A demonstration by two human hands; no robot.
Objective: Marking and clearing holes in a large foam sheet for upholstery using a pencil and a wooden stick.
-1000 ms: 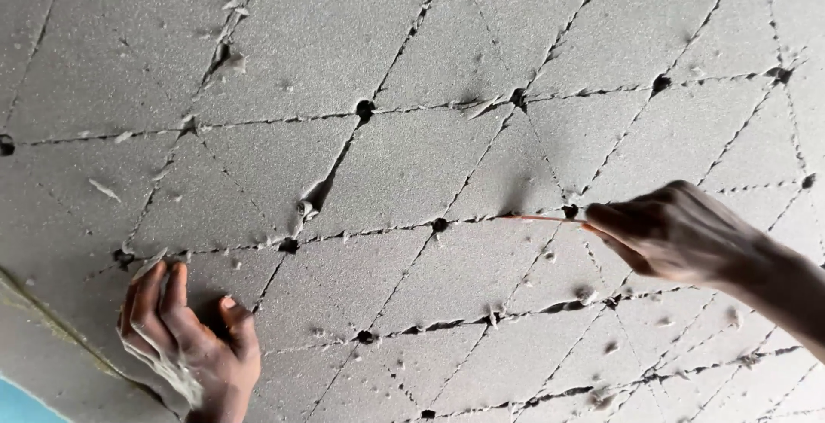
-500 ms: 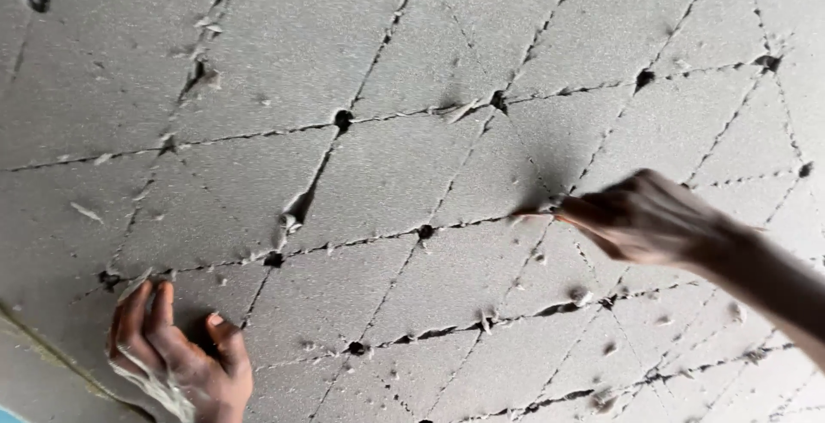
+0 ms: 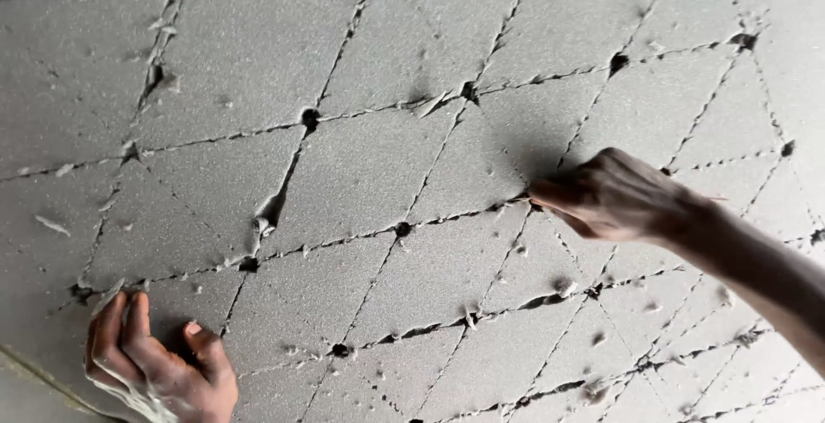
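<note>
**Right hand shifted along the groove, thin stick lost from sight**

Compared with 1 s ago: right hand (image 3: 614,195) now further up and left across the scored grey panel (image 3: 361,165), fingertips (image 3: 543,193) pressed together in a narrow pinch right at the diagonal groove (image 3: 464,213). Showed a thin pale stick at the fingertips then; shows none now. Cannot tell whether anything is still pinched there, as the knuckles cover the tips. Judged from this: work carried on along the same scored line, contact now between 2 of its holes rather than at 1.

Left hand (image 3: 155,363) low in the view at the bottom left, slid a little downward over that second, fingers curled and closed on a whitish scrap (image 3: 129,399), thumb bent against the panel. Well apart from the right hand.

Around them: a diamond grid of cut lines, with a dark hole (image 3: 401,229) at each crossing. Nearest one just left of the pinch along the groove, another (image 3: 310,118) higher up. A torn flap (image 3: 262,227) lifted beside a widened slit, ragged crumbs (image 3: 565,286) stuck along the cuts below the right hand. A pale edge strip (image 3: 39,378) at the lower left corner.

In the way: only the loose crumbs and frayed groove lips; right forearm crossing the lower right lines and hiding part of them.
</note>
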